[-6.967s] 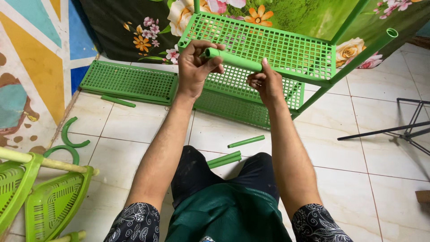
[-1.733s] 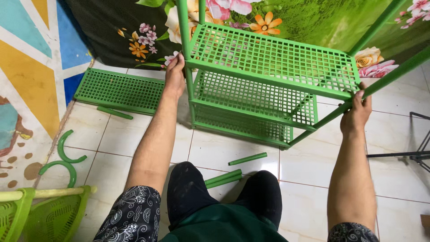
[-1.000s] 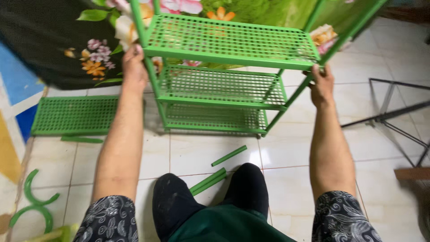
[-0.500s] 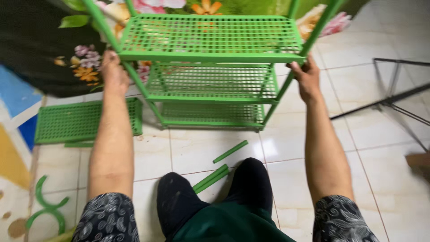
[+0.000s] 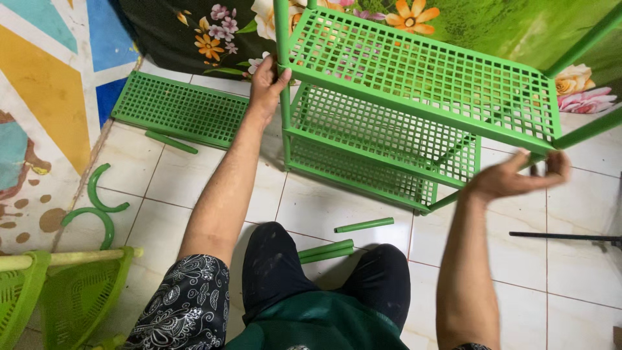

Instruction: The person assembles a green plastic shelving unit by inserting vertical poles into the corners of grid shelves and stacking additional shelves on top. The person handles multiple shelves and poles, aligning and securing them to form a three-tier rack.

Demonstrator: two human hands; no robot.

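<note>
Gripping the near-left post of the green shelf rack [image 5: 414, 97], our left hand [image 5: 265, 81] has its fingers wrapped around the tube. At three o'clock our right hand [image 5: 518, 178], blurred, curls loosely at the right post; we cannot tell whether it grasps. A spare shelf panel [image 5: 175, 110] lies at ten o'clock, loose tubes [image 5: 363, 225] between rack and knees.
</note>
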